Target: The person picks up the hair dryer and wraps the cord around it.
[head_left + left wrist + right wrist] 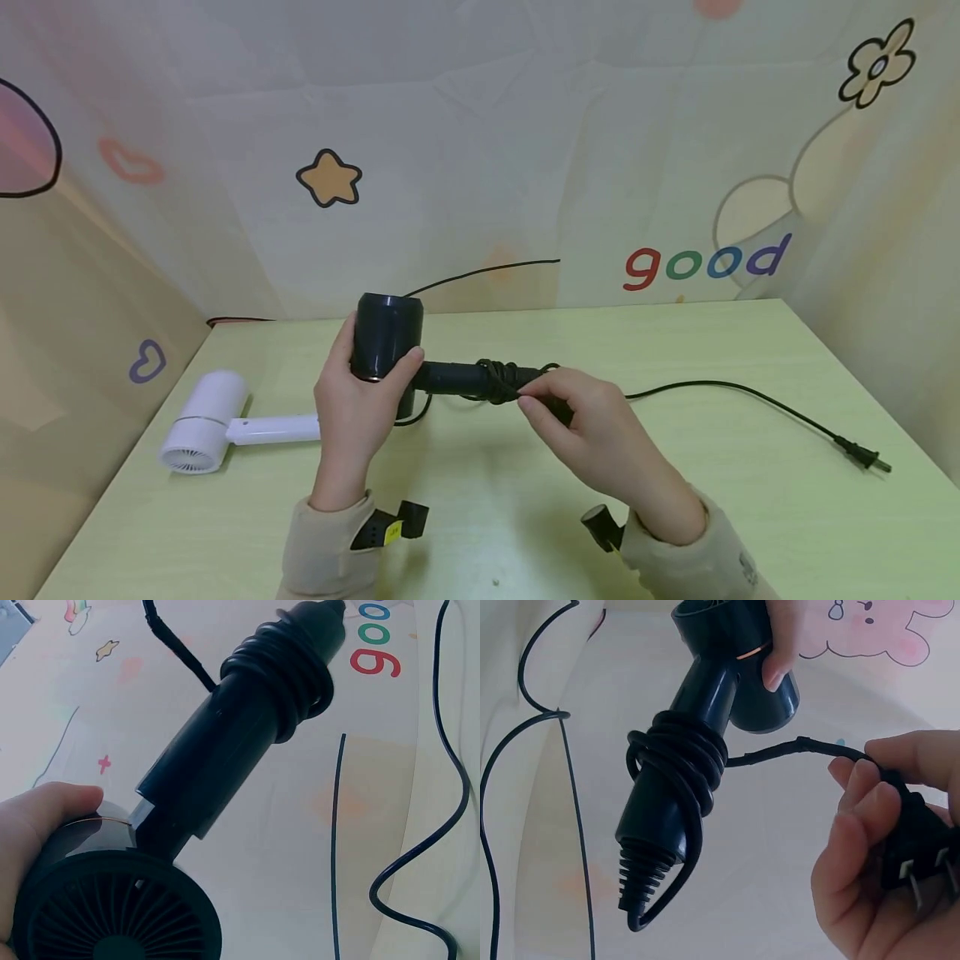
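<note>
From here I am gripping the black hair dryer (390,333) by its barrel (386,317) with the left hand (358,410), above the table (480,533), while the right hand (600,429) is pinching its power cord (799,745) beside the two-pin plug (916,844). I am aiming for steady support and light tension, guiding one turn at a time around the handle (452,378) without kinking anything

My head view shows the black hair dryer (388,337) in glossy, smooth plastic, its cord (501,382) rubbery. At eight o'clock, the white hair dryer (213,419) looks smooth plastic; at four, I see metal prongs (881,466) on a plug (862,454). Creased cloth backdrop (480,167) at twelve.
</note>
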A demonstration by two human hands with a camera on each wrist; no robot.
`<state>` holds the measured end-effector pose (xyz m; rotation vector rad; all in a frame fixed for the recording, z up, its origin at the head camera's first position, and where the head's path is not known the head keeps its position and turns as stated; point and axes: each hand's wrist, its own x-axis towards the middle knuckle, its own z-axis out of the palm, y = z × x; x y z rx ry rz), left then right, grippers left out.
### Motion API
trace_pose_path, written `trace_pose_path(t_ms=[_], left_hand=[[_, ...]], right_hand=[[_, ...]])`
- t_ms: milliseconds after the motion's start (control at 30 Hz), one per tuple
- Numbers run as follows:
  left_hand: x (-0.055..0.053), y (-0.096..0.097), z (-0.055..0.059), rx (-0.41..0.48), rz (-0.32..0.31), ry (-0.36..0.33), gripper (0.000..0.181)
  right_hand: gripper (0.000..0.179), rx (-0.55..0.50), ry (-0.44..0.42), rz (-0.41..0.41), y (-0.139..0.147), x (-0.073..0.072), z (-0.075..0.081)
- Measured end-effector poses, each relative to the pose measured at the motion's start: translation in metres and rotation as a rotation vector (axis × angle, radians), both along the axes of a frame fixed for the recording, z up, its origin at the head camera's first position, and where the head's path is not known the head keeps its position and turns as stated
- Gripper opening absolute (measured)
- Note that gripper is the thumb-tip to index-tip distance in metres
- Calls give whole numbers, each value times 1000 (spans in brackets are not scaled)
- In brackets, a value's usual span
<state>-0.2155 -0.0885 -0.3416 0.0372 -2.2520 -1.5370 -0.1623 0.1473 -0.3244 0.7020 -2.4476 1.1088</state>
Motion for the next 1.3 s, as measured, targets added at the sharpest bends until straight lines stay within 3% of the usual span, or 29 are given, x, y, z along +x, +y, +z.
trace_pose_path(t_ms=[533, 667, 800, 1067, 1300], left_hand=[[-1, -5, -1, 85, 89, 74, 74], [-2, -8, -1, 128, 103, 78, 73], [-2, -10, 0, 166, 110, 87, 71], [-1, -11, 3, 193, 109, 83, 70], [0, -13, 5, 240, 102, 53, 69]], right_hand=[[19, -39, -38, 77, -18, 4, -9], [19, -36, -121, 99, -20, 3, -10], [16, -38, -259, 130, -21, 1, -11], [21, -50, -478, 164, -22, -11, -17], [26, -76, -565, 158, -23, -20, -26]])
